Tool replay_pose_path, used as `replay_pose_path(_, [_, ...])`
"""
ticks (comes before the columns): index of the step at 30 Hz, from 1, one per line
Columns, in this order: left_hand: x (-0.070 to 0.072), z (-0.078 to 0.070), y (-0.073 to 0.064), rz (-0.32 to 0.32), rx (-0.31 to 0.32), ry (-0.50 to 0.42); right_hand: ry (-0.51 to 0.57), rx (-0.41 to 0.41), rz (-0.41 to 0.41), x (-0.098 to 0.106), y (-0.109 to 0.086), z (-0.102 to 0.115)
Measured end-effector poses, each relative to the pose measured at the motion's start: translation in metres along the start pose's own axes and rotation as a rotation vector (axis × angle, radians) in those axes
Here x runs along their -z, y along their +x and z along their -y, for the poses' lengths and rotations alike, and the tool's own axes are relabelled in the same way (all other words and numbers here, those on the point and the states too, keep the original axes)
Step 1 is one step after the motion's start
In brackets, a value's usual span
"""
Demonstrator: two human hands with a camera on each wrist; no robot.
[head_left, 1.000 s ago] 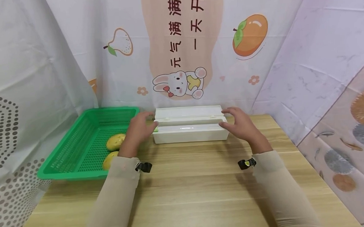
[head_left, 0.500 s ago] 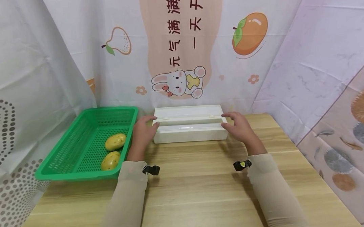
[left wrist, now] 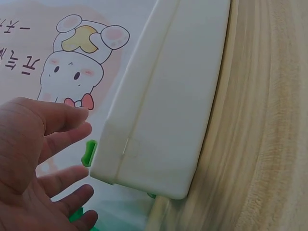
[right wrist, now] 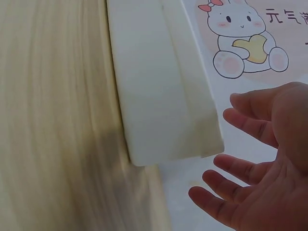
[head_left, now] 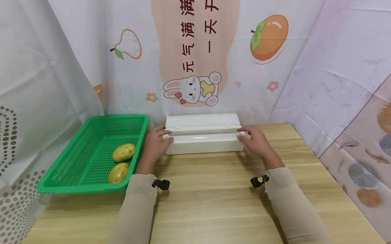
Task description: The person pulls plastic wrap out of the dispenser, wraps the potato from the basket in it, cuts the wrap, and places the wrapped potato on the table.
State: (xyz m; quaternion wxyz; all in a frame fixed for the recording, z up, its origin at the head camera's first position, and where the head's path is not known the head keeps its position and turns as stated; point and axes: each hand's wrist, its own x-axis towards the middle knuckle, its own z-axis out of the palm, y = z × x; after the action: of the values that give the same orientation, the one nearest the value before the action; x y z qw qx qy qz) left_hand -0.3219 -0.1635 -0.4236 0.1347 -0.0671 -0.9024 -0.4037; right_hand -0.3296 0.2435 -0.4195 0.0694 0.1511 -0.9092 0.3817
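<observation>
While the white box [head_left: 204, 146] sits toward the back of the table [head_left: 205, 201], we have our left hand [head_left: 154, 146] and right hand [head_left: 257, 143] at opposite ends — fingers spread, grasping nothing — and should close in evenly, keeping it square.

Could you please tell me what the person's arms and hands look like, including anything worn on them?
The left sleeve and right sleeve are long, plain and beige. A small black fitting sits at the left cuff; a matching one at the right carries a yellow mark. The left hand and right hand wear no gloves.
</observation>
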Motion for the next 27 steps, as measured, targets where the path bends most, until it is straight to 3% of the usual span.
replay_pose_path(7, [-0.008, 0.004, 0.003, 0.041, -0.03, 0.009, 0.014, -0.049, 0.02, -0.004, -0.002, -0.002])
replay_pose_path(11, [-0.012, 0.007, 0.004, 0.054, -0.009, 0.022, 0.024, -0.052, 0.026, -0.006, -0.004, -0.002])
replay_pose_path(19, [-0.01, 0.011, 0.001, 0.034, 0.011, 0.022, 0.022, -0.041, 0.015, -0.011, -0.002, -0.003])
replay_pose_path(27, [-0.009, 0.012, 0.0, 0.015, 0.002, 0.023, 0.034, -0.099, -0.038, -0.014, 0.0, -0.001])
